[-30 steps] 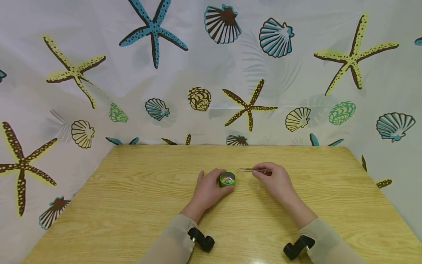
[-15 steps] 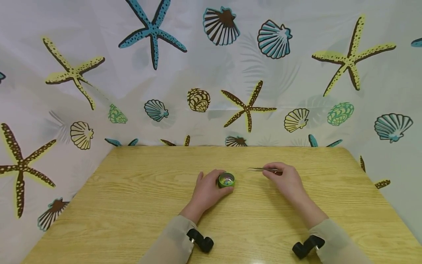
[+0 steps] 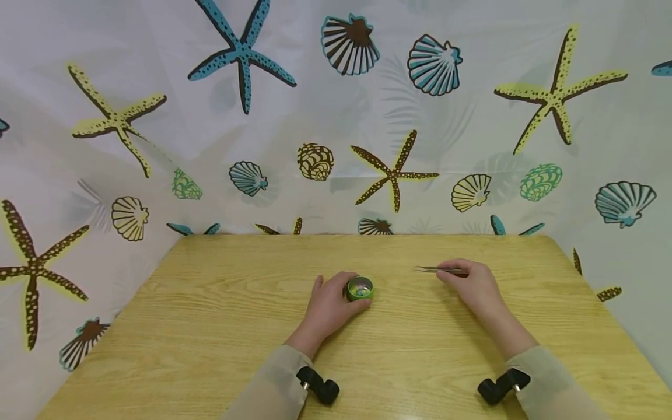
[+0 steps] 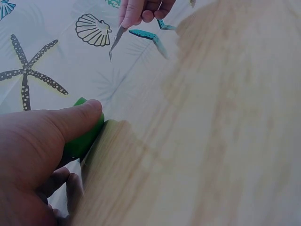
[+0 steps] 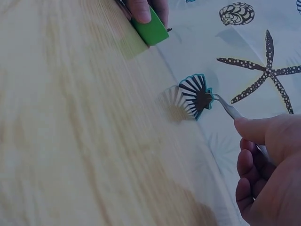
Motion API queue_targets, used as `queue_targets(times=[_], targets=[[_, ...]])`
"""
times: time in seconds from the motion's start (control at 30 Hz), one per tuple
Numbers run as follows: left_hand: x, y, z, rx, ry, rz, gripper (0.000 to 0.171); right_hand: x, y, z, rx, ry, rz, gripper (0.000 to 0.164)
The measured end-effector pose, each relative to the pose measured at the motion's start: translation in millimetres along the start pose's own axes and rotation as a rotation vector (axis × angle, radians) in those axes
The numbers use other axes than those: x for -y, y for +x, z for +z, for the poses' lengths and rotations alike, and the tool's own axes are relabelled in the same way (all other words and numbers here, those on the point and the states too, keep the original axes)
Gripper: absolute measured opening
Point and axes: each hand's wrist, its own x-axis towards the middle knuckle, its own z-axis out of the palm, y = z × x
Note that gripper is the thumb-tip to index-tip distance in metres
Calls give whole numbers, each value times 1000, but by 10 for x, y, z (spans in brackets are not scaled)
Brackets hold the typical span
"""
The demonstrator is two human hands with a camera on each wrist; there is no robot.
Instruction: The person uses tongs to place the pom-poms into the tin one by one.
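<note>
My left hand (image 3: 332, 303) grips a small round green container (image 3: 360, 295) that stands on the table, thumb on the near side and fingers round the far side. Small bits in several colours (image 3: 360, 289) lie in its open top. In the left wrist view the thumb presses the green wall (image 4: 84, 139). To the right, my right hand (image 3: 475, 286) pinches thin metal tweezers (image 3: 436, 269), their bent tips pointing left and apart from the container. Seen from the right wrist, the tweezers (image 5: 225, 106) show a curved end; nothing can be made out between the tips.
A wooden table (image 3: 210, 291) spreads under both hands. Behind it and at its sides hangs a pale curtain (image 3: 336, 116) printed with starfish and shells. Black mounts (image 3: 320, 386) sit on both sleeves.
My right hand has moved to the right with the tweezers, away from the container. The left hand keeps its hold on the container in the same place.
</note>
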Motion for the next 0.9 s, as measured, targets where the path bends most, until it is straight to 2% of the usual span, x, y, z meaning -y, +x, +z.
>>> queue_targets(times=[0.63, 0.9], targets=[[33, -16, 7, 10, 8, 5, 60, -204, 88, -95, 19, -41, 69, 33], [20, -16, 0, 12, 7, 10, 60, -229, 88, -83, 42, -132, 23, 28]])
